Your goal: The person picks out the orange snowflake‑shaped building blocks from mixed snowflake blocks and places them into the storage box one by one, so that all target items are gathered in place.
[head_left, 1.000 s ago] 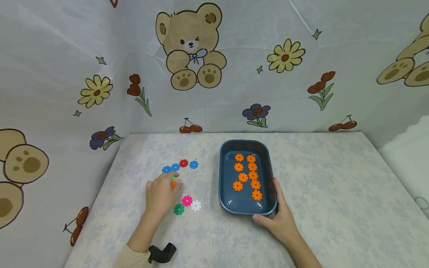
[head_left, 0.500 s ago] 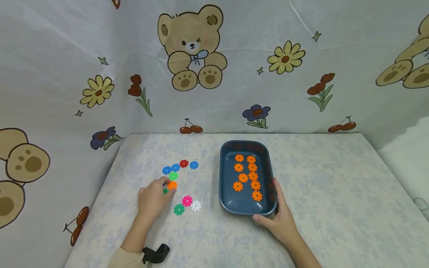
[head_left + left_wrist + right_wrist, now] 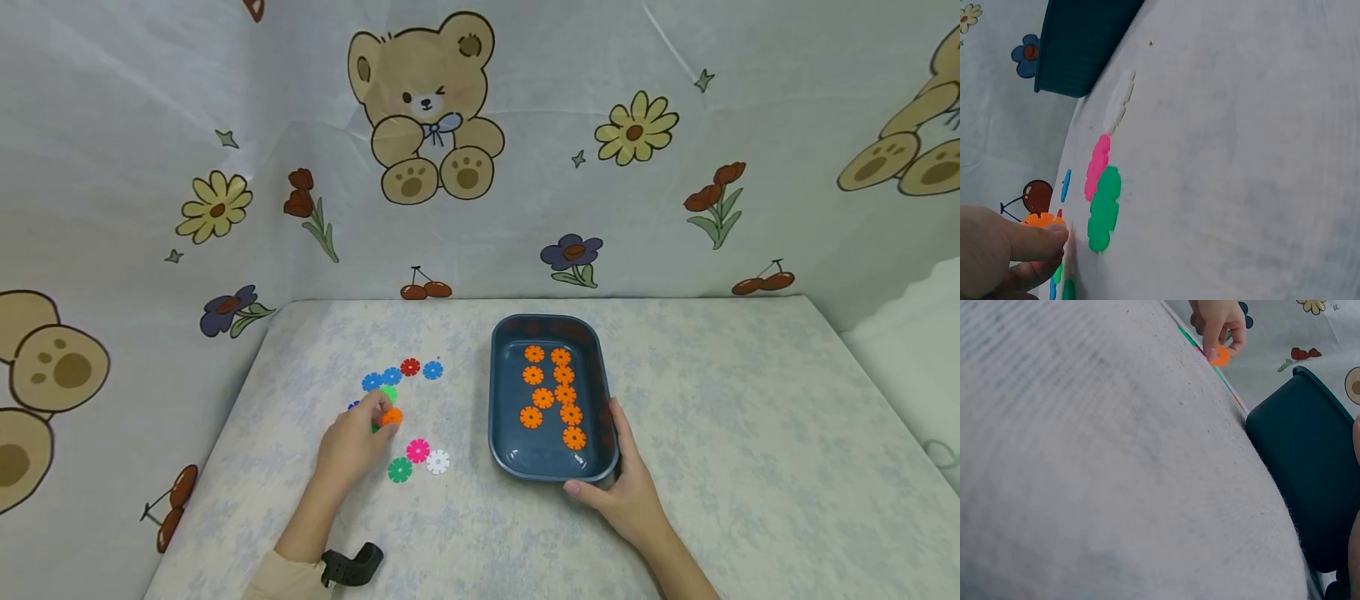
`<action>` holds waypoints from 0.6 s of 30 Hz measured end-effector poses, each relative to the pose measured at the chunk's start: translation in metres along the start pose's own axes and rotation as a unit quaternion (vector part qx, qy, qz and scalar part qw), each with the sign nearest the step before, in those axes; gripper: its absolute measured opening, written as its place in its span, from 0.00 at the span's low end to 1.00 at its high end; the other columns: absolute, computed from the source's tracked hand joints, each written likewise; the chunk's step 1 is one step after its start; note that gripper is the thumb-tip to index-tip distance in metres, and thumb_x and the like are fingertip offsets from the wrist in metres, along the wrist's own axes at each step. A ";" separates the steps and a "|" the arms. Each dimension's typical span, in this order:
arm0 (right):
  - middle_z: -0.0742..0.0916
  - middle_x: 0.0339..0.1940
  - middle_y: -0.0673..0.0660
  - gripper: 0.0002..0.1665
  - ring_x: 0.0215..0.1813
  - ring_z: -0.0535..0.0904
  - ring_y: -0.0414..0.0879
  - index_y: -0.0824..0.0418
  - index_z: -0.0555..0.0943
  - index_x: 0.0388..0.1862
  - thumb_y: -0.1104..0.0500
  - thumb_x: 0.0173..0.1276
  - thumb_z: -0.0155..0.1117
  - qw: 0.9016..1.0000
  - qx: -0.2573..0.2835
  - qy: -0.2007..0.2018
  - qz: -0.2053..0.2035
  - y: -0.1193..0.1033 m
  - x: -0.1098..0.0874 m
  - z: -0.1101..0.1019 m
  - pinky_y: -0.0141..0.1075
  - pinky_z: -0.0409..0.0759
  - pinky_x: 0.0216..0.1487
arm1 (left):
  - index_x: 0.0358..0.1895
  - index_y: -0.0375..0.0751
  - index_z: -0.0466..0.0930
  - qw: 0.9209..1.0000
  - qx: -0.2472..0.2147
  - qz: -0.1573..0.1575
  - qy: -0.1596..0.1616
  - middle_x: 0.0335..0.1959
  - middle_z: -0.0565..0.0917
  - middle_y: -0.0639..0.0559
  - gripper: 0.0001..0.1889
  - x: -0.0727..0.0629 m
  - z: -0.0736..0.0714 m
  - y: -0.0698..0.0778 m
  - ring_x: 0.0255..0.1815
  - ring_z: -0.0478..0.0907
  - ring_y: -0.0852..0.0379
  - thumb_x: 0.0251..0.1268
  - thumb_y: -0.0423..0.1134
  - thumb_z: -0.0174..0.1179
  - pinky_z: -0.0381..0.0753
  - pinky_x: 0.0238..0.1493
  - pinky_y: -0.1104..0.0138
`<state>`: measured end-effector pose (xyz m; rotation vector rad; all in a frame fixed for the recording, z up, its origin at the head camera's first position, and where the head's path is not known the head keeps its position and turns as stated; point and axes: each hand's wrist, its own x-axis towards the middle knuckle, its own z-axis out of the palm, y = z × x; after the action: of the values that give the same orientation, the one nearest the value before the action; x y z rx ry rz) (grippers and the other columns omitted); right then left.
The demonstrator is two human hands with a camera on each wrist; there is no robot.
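Observation:
My left hand (image 3: 352, 443) pinches an orange notched plastic disc (image 3: 393, 416) between thumb and fingers, over the left part of the table. In the left wrist view the orange disc (image 3: 1040, 219) shows above the thumb. Around that hand lie blue discs (image 3: 372, 382), a light green disc (image 3: 388, 392) and a dark blue one partly hidden behind the fingers. My right hand (image 3: 636, 498) grips the near right corner of a dark blue tray (image 3: 513, 457), thumb at the front rim, fingers along the side. Several orange discs (image 3: 564, 393) lie flat inside the tray.
Nearer me lie a pink disc (image 3: 417, 451), a green disc (image 3: 400, 470) and a white disc (image 3: 438, 462). A red disc (image 3: 410, 367) sits among the blue ones farther back. A patterned cloth wall (image 3: 517, 250) borders the table's back and left.
My left hand first draws back toward me from the far discs, then shifts slightly right with the orange disc, now raised between its fingers. The right hand and tray stay put.

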<state>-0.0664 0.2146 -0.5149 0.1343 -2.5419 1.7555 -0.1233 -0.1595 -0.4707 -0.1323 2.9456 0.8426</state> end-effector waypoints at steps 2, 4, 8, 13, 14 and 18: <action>0.49 0.84 0.50 0.76 0.82 0.47 0.48 0.37 0.39 0.81 0.62 0.49 0.82 1.000 -0.002 0.000 0.001 0.000 0.000 0.000 0.11 0.49 0.67 | 0.46 0.49 0.80 1.000 -0.022 0.002 -0.006 0.41 0.86 0.48 0.12 -0.003 -0.001 0.007 0.36 0.80 0.53 0.61 0.41 0.69 0.78 0.34 0.62; 0.50 0.84 0.49 0.76 0.82 0.47 0.48 0.39 0.39 0.82 0.62 0.48 0.83 1.000 -0.003 0.001 0.002 -0.001 0.000 0.000 0.11 0.49 0.67 | 0.46 0.52 0.82 0.998 -0.062 -0.001 -0.016 0.41 0.86 0.49 0.11 -0.006 -0.003 0.017 0.36 0.80 0.54 0.61 0.42 0.70 0.79 0.32 0.64; 0.50 0.84 0.49 0.76 0.82 0.47 0.48 0.43 0.39 0.82 0.62 0.48 0.82 1.000 0.001 0.001 0.002 -0.001 0.000 -0.001 0.11 0.49 0.67 | 0.46 0.57 0.82 0.988 -0.147 -0.007 -0.055 0.39 0.84 0.50 0.13 -0.011 -0.006 0.044 0.28 0.79 0.54 0.58 0.43 0.72 0.78 0.25 0.65; 0.50 0.84 0.49 0.76 0.83 0.46 0.48 0.38 0.39 0.82 0.62 0.48 0.83 1.000 0.001 0.001 0.002 -0.001 0.000 -0.001 0.11 0.49 0.67 | 0.46 0.62 0.80 0.979 -0.179 0.036 -0.095 0.35 0.81 0.51 0.14 -0.016 -0.007 0.079 0.25 0.76 0.52 0.60 0.41 0.71 0.77 0.25 0.64; 0.50 0.84 0.48 0.76 0.83 0.46 0.48 0.37 0.39 0.82 0.62 0.48 0.83 1.000 0.001 0.001 0.001 -0.001 0.000 0.000 0.11 0.49 0.67 | 0.45 0.62 0.79 0.977 -0.179 0.047 -0.101 0.34 0.81 0.51 0.14 -0.015 -0.005 0.084 0.26 0.76 0.52 0.60 0.41 0.70 0.76 0.25 0.64; 0.50 0.84 0.47 0.76 0.83 0.47 0.48 0.36 0.39 0.81 0.62 0.48 0.83 1.000 0.004 0.000 -0.002 0.000 0.000 0.000 0.12 0.49 0.67 | 0.44 0.64 0.81 0.972 -0.176 0.085 -0.128 0.34 0.81 0.54 0.10 -0.014 0.003 0.102 0.30 0.77 0.54 0.63 0.44 0.68 0.77 0.26 0.64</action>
<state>-0.0667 0.2144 -0.5150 0.1396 -2.5332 1.7629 -0.1202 -0.0709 -0.4187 0.1977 2.5699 1.2927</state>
